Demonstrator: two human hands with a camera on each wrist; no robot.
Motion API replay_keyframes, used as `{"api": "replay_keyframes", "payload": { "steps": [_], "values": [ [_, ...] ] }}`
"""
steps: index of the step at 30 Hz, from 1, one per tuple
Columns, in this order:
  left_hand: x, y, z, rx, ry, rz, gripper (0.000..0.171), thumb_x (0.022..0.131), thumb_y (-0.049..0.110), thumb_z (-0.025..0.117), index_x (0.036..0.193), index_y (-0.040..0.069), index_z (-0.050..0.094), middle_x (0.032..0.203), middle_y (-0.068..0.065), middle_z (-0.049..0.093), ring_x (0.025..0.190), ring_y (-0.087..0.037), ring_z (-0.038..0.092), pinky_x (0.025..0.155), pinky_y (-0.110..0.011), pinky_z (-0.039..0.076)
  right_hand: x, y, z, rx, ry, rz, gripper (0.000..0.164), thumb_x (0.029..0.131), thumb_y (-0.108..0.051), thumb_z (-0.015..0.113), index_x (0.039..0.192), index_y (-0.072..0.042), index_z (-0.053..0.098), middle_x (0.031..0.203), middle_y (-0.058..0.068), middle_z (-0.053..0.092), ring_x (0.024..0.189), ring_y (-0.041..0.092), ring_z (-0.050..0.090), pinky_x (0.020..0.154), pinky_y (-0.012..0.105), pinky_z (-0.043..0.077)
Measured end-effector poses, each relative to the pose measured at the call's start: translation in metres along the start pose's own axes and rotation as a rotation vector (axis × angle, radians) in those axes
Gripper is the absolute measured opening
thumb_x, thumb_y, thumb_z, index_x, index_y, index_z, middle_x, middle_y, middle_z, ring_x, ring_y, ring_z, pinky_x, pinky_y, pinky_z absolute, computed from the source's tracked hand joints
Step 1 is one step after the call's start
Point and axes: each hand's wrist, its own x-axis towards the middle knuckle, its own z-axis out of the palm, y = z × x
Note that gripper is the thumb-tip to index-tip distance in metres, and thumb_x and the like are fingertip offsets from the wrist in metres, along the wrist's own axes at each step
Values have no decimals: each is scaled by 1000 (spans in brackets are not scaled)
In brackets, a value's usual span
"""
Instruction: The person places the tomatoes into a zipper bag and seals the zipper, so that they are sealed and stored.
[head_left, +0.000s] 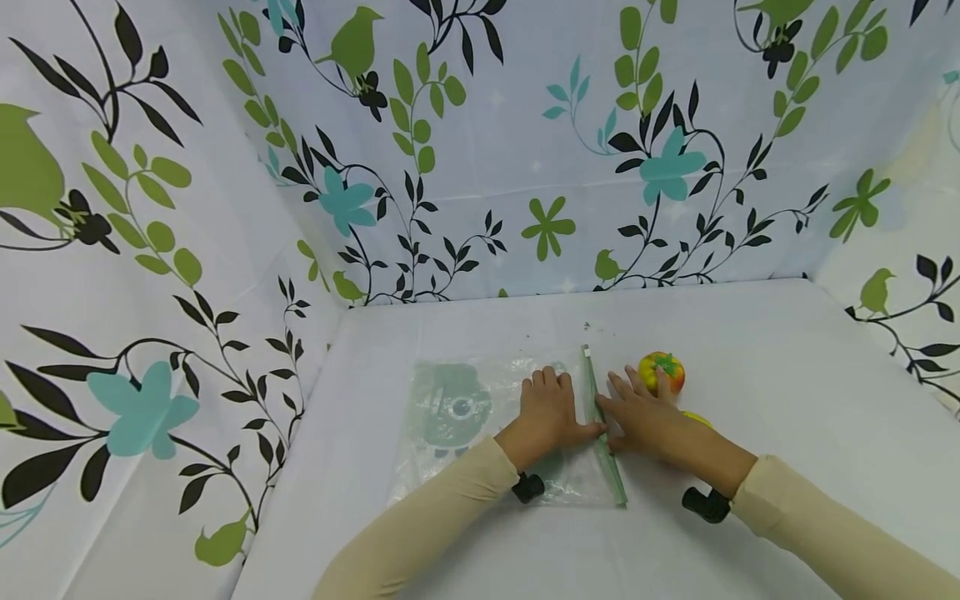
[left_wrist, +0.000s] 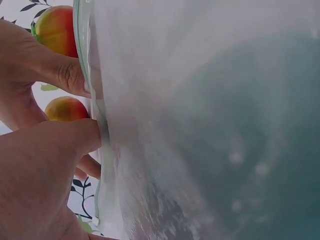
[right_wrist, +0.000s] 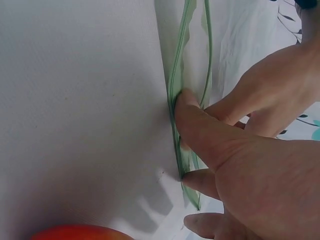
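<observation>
A clear zip bag point(head_left: 435, 442) with a grey-green print lies flat, its green zip strip point(head_left: 617, 479) on the right side. In the right wrist view the strip's two edges point(right_wrist: 175, 75) stand apart, leaving a gap at the mouth. My left hand point(head_left: 551, 412) lies over the bag's right part and holds the edge of the mouth by the thumb. My right hand point(head_left: 648, 421) faces it from the other side, its thumb within the gap and fingers at the outer edge, pinching that edge. Both sets of fingertips are partly hidden.
Just beyond my right hand sits a yellow-red round fruit point(head_left: 672, 379) with a green leafy top. A second, yellow item point(head_left: 697, 417) is mostly covered by that hand. White cloth point(head_left: 787, 358) covers the table; patterned cloth point(head_left: 480, 167) hangs behind and at the sides.
</observation>
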Motion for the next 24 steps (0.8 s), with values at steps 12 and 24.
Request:
{"api": "replay_keyframes", "payload": {
  "steps": [12, 24],
  "values": [
    [-6, -11, 2, 53, -3, 18, 95, 89, 87, 49, 145, 10, 53, 135, -7, 54, 124, -22, 54, 102, -37, 48, 6, -2, -2, 7, -41, 32, 82, 82, -49, 87, 148, -9, 61, 163, 30, 39, 155, 55, 22, 116, 82, 3],
    [-20, -39, -17, 35, -26, 8, 96, 92, 80, 54, 152, 5, 48, 143, -10, 54, 131, -26, 54, 110, -42, 45, 11, -4, -4, 6, -83, 56, 84, 81, -48, 88, 149, -8, 60, 166, 30, 34, 156, 55, 18, 117, 80, -2]
  ]
}}
